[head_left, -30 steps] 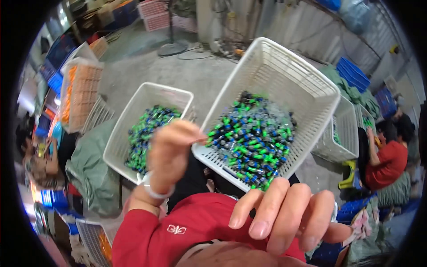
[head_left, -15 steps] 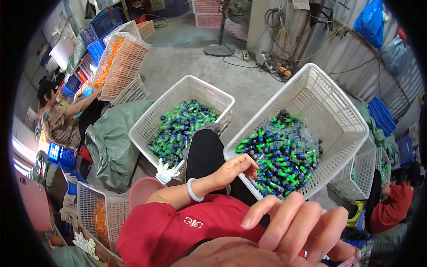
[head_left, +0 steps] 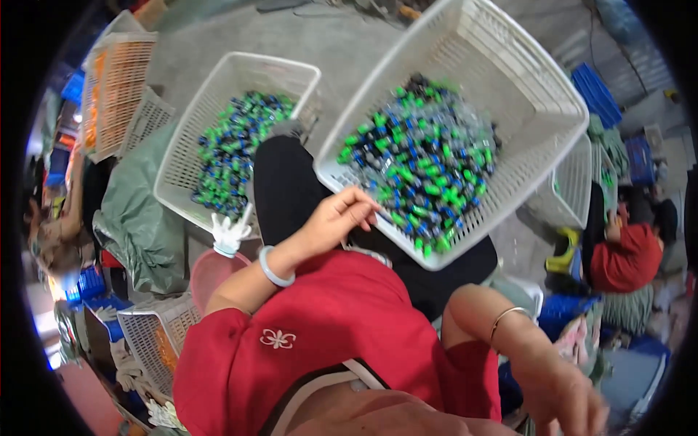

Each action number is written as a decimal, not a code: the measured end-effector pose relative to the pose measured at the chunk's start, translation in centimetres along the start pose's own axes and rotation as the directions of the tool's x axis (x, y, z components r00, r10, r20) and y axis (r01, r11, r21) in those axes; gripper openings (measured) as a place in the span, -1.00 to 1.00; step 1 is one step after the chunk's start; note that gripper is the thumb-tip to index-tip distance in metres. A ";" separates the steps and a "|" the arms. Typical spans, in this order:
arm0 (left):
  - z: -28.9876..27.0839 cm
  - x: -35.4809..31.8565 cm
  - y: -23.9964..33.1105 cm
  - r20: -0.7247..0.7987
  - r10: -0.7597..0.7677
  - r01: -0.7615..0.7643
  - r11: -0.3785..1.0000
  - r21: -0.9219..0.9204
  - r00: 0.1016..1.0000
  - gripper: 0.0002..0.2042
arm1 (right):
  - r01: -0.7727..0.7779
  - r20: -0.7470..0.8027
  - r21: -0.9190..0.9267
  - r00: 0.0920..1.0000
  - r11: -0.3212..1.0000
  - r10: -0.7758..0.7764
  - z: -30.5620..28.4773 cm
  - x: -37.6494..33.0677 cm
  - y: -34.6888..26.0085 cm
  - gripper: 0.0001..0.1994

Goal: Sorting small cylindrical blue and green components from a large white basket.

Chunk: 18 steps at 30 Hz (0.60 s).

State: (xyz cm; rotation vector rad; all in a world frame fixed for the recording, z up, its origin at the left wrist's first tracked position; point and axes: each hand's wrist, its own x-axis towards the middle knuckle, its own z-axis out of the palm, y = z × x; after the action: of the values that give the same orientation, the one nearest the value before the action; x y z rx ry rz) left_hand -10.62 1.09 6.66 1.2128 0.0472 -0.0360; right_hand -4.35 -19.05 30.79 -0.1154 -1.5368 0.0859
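Blur over the right hand (head_left: 563, 396), nearest and low at the right side, wrist ringed by a thin bangle (head_left: 507, 315): spread or closed, impossible to tell. Next, left hand (head_left: 338, 218) at the near rim of the large white crate (head_left: 502, 80), fingers curled toward the thumb; pressed together or pinching something, also impossible to tell. Inside that crate, a heap of small green, blue and black pieces (head_left: 429, 167), some clear ones among them, banked toward the near side. Likeliest trouble: a spill over that near rim, caused by a knock from the left hand or a shift of the black-clad legs (head_left: 287, 182) close beside. Another possible snag: the pale bangle (head_left: 275, 267) on the left wrist, catching on the slotted wall. Left of the legs, a smaller white crate (head_left: 269, 76) of similar pieces, a white glove (head_left: 230, 234) by its near corner; possible mixing through stray drops. Farther out, a green sheet (head_left: 142, 211) at left and a co-worker in red (head_left: 627, 258) at right.
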 end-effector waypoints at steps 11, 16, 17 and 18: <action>-1.4 3.0 -5.5 -0.009 -0.137 0.137 0.988 0.077 0.991 -0.80 | -0.980 -0.513 -0.164 0.186 0.117 0.838 -6.7 -18.4 0.3 -0.75; -4.7 8.9 -11.2 -0.024 -0.060 0.063 0.840 0.539 0.998 -0.82 | -0.878 -0.826 -0.301 0.044 -0.374 0.561 -13.8 -30.9 1.8 -0.75; -5.6 10.1 -11.7 -0.010 -0.003 0.009 0.703 0.711 1.000 -0.82 | -0.837 -0.833 -0.376 0.118 -0.397 0.541 -15.1 -31.7 2.3 -0.75; -6.3 11.7 -12.5 -0.018 -0.006 0.017 0.704 0.710 1.000 -0.82 | -0.839 -0.829 -0.375 0.113 -0.395 0.547 -16.5 -32.5 3.2 -0.75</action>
State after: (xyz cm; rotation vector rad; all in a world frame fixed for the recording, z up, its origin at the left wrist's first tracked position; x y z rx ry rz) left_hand 0.27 2.61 -7.86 2.0020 0.0560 -0.0595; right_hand 11.09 -20.41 -2.30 -2.1506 -0.6397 0.2930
